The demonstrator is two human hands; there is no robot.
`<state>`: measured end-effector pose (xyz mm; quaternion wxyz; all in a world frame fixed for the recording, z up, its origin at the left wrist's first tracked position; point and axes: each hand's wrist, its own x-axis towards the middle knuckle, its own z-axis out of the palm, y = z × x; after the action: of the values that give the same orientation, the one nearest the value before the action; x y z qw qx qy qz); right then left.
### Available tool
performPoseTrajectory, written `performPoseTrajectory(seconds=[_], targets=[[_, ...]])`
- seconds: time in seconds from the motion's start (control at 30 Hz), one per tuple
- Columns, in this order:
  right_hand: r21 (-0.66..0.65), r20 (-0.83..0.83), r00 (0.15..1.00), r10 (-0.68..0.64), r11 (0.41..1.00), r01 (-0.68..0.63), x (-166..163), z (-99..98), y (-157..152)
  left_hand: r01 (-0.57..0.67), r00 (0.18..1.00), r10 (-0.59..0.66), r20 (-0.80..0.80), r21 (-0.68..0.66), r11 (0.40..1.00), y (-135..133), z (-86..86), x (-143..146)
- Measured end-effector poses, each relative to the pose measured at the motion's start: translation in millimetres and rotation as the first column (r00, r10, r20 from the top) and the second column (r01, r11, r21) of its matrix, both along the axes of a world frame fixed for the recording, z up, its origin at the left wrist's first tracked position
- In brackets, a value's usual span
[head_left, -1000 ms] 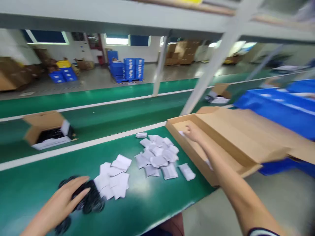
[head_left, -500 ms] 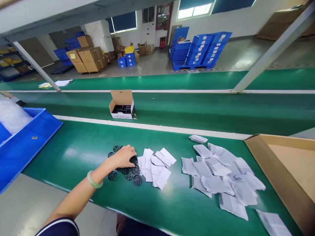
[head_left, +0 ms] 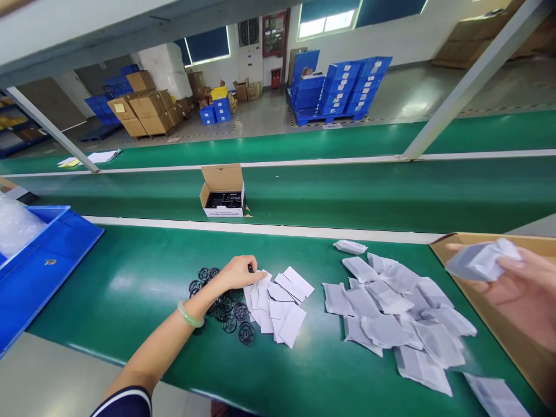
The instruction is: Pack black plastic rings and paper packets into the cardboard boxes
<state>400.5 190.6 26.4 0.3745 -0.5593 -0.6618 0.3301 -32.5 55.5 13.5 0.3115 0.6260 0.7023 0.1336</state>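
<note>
My left hand (head_left: 241, 272), a green bangle on its wrist, is closed at the left edge of the white cards (head_left: 292, 324). A bit of a black round part shows between its fingers; the fingertips meet the top card, and I cannot tell if they grip it. Black spoked discs (head_left: 246, 333) lie in a pile under and beside that wrist. On the far right, my right hand (head_left: 532, 289) is closed around a white wrapped packet (head_left: 482, 260), above the cardboard box edge. Similar white packets (head_left: 382, 330) are heaped on the green table to its left.
An open small carton (head_left: 223, 211) with black items stands on the belt beyond the white rail. A blue bin (head_left: 52, 263) holding clear plastic sits at left. The large cardboard box (head_left: 452, 246) borders the right side. Slanted posts (head_left: 473, 87) rise behind.
My left hand has moved right from the black discs to the cards, a black part in its fingers. My right hand has come into view at right with a white packet. The camera view shifted slightly.
</note>
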Motion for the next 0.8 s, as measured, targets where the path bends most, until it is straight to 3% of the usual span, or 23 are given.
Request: performPoseTrajectory(seconds=[0.07,0.1,0.23,0.4,0.53,0.67,0.73,0.8], targets=[[-0.199,-0.315,0.949,-0.034,0.979,-0.031,-22,16.2,-8,-0.023,0.996,0.019,-0.088,-0.046,0.999,14,-9.5,13],[-0.269,-0.387,0.919,-0.078,0.963,-0.032,-30,22.0,-11,-0.027,0.992,0.019,-0.123,-0.068,0.997,20,-13.7,19],[-0.378,-0.368,0.921,-0.13,0.925,-0.02,-40,26.2,-18,0.002,0.997,-0.012,-0.074,-0.135,0.991,35,-23.0,27],[-0.391,-0.37,0.918,-0.144,0.92,-0.013,-20,2.8,-12,0.071,0.989,-0.048,0.141,-0.167,0.983,47,-14.4,10],[-0.445,-0.458,0.865,-0.208,0.895,-0.02,-17,-4.4,-10,-0.061,0.959,0.041,0.281,0.059,0.996,71,12.5,-25],[-0.526,-0.513,0.802,-0.305,0.851,-0.012,-29,9.0,-10,-0.187,0.973,0.118,0.2,0.371,0.91,118,45.4,-66],[-0.569,-0.509,0.783,-0.358,0.822,0.006,-34,14.4,-9,-0.266,0.961,0.213,0.174,0.384,0.884,145,51.5,-80],[-0.596,-0.501,0.781,-0.373,0.803,0.002,-35,14.6,-8,-0.322,0.944,0.28,0.173,0.306,0.896,169,47.8,-88]])
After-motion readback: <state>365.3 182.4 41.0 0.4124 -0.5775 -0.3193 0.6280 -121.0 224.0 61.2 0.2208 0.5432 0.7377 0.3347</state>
